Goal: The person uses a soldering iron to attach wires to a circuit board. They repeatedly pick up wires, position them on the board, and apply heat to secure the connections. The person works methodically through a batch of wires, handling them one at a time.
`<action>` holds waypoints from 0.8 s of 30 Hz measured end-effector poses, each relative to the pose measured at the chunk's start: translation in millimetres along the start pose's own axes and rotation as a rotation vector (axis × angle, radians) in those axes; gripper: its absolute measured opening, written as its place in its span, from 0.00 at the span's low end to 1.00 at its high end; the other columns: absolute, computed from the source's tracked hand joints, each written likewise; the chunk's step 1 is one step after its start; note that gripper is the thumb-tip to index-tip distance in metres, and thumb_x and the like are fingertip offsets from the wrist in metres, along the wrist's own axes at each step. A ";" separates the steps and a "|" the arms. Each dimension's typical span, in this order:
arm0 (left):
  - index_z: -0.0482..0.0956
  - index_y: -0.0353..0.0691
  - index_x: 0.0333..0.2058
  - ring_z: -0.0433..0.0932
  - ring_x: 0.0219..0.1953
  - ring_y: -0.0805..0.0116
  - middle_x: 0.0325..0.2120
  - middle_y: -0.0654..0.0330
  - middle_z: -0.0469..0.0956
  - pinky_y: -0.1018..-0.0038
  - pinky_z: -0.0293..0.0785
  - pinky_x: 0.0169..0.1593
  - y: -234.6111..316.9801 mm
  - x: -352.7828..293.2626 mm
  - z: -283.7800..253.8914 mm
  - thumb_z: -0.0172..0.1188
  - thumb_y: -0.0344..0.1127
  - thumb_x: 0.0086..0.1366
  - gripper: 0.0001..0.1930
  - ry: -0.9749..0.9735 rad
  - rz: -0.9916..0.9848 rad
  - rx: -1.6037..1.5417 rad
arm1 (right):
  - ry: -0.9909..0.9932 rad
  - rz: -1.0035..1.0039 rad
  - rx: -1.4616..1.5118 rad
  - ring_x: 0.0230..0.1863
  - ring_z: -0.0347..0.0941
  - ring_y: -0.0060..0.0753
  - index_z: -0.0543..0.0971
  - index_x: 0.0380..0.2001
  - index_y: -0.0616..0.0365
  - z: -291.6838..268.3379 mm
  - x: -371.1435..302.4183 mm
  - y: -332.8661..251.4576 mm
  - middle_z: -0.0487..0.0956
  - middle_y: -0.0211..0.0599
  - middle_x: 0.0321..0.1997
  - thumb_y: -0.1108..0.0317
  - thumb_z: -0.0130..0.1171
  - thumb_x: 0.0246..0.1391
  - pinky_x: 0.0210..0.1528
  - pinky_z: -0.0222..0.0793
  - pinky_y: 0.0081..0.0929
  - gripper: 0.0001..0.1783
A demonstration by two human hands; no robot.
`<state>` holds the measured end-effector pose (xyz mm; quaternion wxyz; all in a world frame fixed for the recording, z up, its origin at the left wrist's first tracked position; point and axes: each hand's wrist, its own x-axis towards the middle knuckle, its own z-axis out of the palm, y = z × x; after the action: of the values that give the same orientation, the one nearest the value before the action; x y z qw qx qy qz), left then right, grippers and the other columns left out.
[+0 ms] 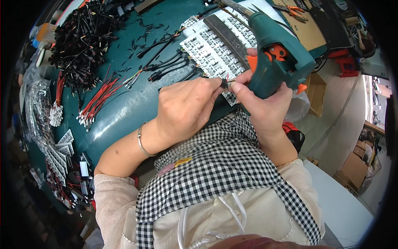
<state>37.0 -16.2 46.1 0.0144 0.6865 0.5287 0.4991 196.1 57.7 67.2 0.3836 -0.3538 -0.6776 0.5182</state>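
Observation:
My left hand [186, 106] is closed in a pinch around a small black piece with thin wires [225, 83], held above the table's near edge. Facing it, my right hand [265, 101] has thumb and forefinger pressed together at the wire ends. That same hand also grips a green pistol-shaped tool [284, 62] with an orange trigger, its front end pointing away from me. What lies between the fingertips is too small to make out fully. Just beyond my hands lie white sheets of small circuit boards [215, 54], with a dark metal bar [226, 39] across them.
Black cables with connectors [168, 68] lie left of the boards. A bundle of red wires with white ends [99, 101] and a heap of black cables [85, 41] stand farther left. Orange-handled pliers [293, 11] rest at the far right. A cardboard box [317, 93] stands below the table.

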 end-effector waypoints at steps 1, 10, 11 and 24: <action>0.75 0.35 0.32 0.76 0.19 0.63 0.19 0.57 0.75 0.72 0.70 0.21 0.7 0.8 0.3 0.65 0.21 0.49 0.11 0.010 -0.005 0.001 | 0.004 0.008 -0.009 0.33 0.76 0.23 0.68 0.52 0.72 -0.1 -0.8 0.9 0.79 0.41 0.36 0.84 0.61 0.41 0.35 0.73 0.20 0.30; 0.77 0.31 0.33 0.82 0.27 0.70 0.25 0.56 0.80 0.80 0.77 0.32 4.0 0.5 -0.4 0.62 0.20 0.56 0.05 -0.096 -0.333 -0.174 | 0.006 -0.178 -0.090 0.31 0.75 0.22 0.66 0.52 0.70 3.7 -14.4 16.2 0.79 0.37 0.33 0.82 0.61 0.46 0.35 0.72 0.18 0.28; 0.77 0.33 0.32 0.81 0.24 0.68 0.24 0.56 0.79 0.78 0.75 0.28 3.0 0.0 1.9 0.63 0.21 0.55 0.06 -0.069 -0.324 -0.184 | 0.000 -0.213 -0.160 0.31 0.75 0.22 0.67 0.50 0.69 2.8 -16.2 19.6 0.79 0.37 0.33 0.80 0.62 0.47 0.34 0.71 0.18 0.26; 0.77 0.34 0.33 0.76 0.21 0.70 0.22 0.57 0.78 0.77 0.71 0.25 -0.5 -2.0 3.7 0.62 0.25 0.58 0.04 -0.171 -0.395 -0.252 | -0.051 -0.171 -0.143 0.28 0.73 0.22 0.75 0.40 0.68 -17.4 -10.6 13.3 0.78 0.34 0.28 0.77 0.62 0.51 0.30 0.68 0.18 0.12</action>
<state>39.3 -15.6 42.7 0.2419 0.6022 0.5833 0.4884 217.4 58.8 55.5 0.3827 -0.3079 -0.7501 0.4429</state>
